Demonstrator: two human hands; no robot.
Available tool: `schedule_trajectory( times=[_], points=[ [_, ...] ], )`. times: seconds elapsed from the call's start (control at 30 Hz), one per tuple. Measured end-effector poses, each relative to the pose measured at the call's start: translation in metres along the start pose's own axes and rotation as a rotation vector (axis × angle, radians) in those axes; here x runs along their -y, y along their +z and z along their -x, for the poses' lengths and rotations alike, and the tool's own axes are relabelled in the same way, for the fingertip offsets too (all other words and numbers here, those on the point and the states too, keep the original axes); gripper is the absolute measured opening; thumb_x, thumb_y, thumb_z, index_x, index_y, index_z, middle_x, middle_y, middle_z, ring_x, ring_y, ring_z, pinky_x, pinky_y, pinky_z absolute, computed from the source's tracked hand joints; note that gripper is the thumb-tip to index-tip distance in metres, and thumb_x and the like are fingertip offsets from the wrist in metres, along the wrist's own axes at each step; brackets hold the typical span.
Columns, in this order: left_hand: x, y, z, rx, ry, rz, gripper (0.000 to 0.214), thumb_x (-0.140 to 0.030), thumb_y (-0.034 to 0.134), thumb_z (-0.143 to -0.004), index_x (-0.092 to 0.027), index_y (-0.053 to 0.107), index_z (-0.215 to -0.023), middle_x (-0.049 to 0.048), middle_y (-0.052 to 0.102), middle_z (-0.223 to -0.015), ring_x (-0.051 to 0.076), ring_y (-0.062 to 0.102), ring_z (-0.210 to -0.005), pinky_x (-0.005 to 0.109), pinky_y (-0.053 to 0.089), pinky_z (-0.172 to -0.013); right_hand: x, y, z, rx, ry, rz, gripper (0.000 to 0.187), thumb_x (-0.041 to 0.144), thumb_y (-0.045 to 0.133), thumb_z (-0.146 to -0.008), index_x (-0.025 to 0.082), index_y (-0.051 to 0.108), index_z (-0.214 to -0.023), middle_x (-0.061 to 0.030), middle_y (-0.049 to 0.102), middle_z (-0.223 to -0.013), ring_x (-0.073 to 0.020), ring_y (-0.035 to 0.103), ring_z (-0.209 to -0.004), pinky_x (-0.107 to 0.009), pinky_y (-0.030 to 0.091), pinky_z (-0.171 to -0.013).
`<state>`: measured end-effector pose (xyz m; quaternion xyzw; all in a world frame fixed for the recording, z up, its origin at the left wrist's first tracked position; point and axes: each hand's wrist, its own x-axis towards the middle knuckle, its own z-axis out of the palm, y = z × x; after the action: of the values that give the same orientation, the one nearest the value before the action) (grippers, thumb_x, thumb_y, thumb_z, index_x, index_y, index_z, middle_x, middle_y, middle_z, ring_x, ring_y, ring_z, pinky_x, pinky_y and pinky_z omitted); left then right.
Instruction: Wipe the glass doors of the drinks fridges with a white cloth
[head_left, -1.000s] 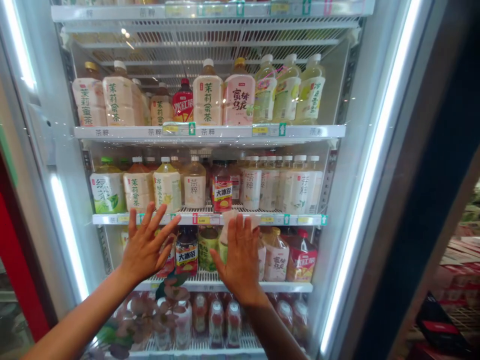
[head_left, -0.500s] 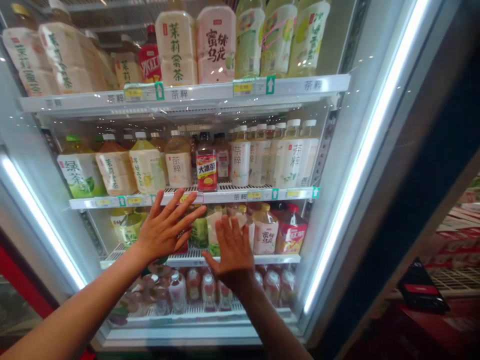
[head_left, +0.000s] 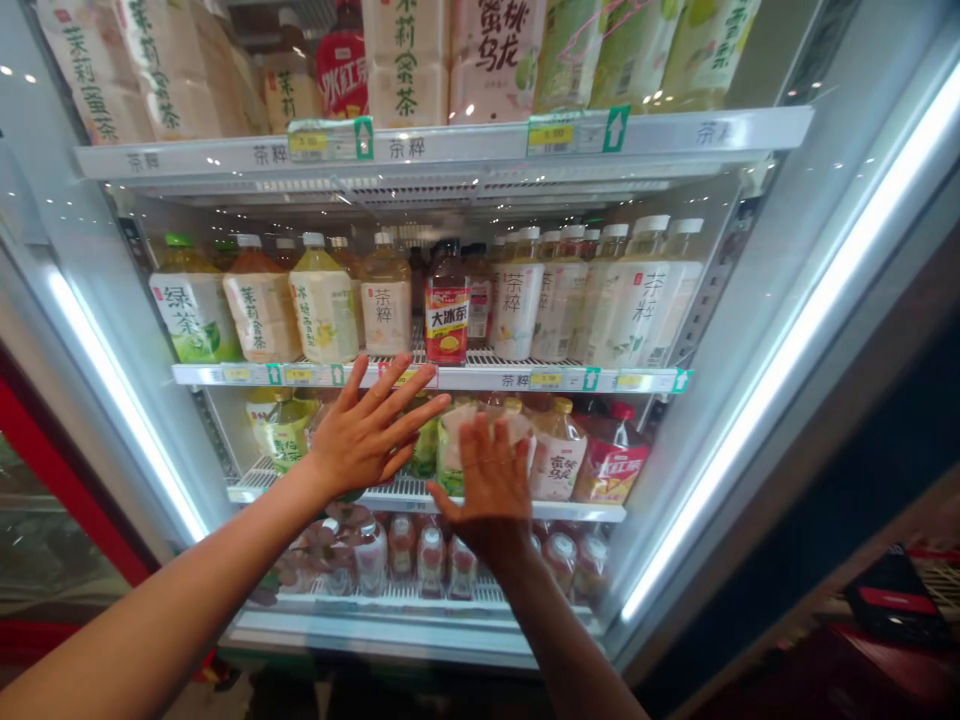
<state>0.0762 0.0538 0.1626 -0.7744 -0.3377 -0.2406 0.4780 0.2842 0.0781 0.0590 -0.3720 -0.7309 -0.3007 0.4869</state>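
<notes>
The left hand (head_left: 367,440) lay flat and wide open against the glass door (head_left: 697,450) of a drinks fridge, its fingers spread and slanting up to the right, with the tips reaching the price rail of the middle shelf (head_left: 510,380). It gripped nothing. Just beside it, a little lower, the right hand (head_left: 491,490) was also open and flat on the glass, fingers nearly together and pointing up, thumb stuck out to the left. Under its fingertips showed a pale cloth (head_left: 487,425), thin and whitish, pressed to the pane rather than clutched; whether it was cloth or paper could not be told.

The door stood upright and closed in front of the shelves, catching small reflections of lights. It was clear enough to read the labels behind it. Behind the glass, on the middle shelf, a red-labelled bottle (head_left: 447,305) stood among cream-labelled ones, and a green-labelled bottle (head_left: 193,315) stood at the far left. On the shelf below, right of the right hand, were a pink-labelled bottle (head_left: 555,455) and a red bottle (head_left: 619,460).
</notes>
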Motion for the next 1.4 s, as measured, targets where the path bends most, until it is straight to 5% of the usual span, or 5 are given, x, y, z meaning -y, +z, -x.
schedule_trajectory(
  times=[0.2,0.43,0.93,1.17,1.4],
  points=[
    [0.0,-0.001,0.0,-0.001,0.03,-0.052,0.064,-0.035,0.051,-0.094,-0.031,0.037,-0.157,0.0001,0.035,-0.166,0.025,0.013,-0.159,0.054,0.003,-0.131,-0.097,-0.026,-0.016,-0.238,0.363,0.083,0.078,0.052,0.031,-0.106,0.016,-0.005,-0.165,-0.0144,-0.01,-0.173,-0.0439,-0.009,-0.158,-0.082,0.008,-0.116],
    [0.0,0.0,-0.002,-0.058,0.05,-0.038,0.069,-0.032,0.052,-0.093,-0.025,0.033,-0.159,0.0036,0.033,-0.166,0.025,0.01,-0.16,0.055,0.005,-0.131,0.007,0.001,-0.008,-0.016,0.073,0.04,0.086,0.057,0.045,-0.101,0.016,0.005,-0.166,-0.0141,0.0,-0.173,-0.0414,0.002,-0.159,-0.074,0.021,-0.12],
    [0.0,-0.001,-0.002,-0.064,0.059,-0.03,0.067,-0.031,0.052,-0.094,-0.023,0.035,-0.158,0.0049,0.035,-0.166,0.025,0.009,-0.16,0.054,0.005,-0.132,0.014,0.003,-0.005,-0.031,-0.018,0.026,0.09,0.052,0.047,-0.101,0.005,0.003,-0.164,-0.0181,0.003,-0.172,-0.0364,0.006,-0.16,-0.061,0.026,-0.124],
    [0.001,0.001,-0.001,-0.048,0.075,-0.047,0.076,-0.033,0.055,-0.09,-0.022,0.029,-0.161,0.0057,0.03,-0.168,0.027,0.006,-0.16,0.056,0.004,-0.131,-0.088,-0.027,-0.015,-0.197,0.33,0.04,0.085,0.056,0.032,-0.104,0.011,-0.01,-0.164,-0.0191,-0.009,-0.172,-0.0422,-0.006,-0.158,-0.079,0.01,-0.118],
    [0.0,0.001,-0.002,-0.067,0.057,-0.038,0.073,-0.031,0.052,-0.093,-0.024,0.028,-0.161,0.0044,0.03,-0.168,0.025,0.009,-0.16,0.056,0.006,-0.131,0.021,0.005,-0.006,-0.018,0.014,-0.001,0.093,0.052,0.05,-0.099,0.005,0.003,-0.164,-0.0192,0.007,-0.172,-0.037,0.007,-0.16,-0.062,0.026,-0.124]
  ],
)
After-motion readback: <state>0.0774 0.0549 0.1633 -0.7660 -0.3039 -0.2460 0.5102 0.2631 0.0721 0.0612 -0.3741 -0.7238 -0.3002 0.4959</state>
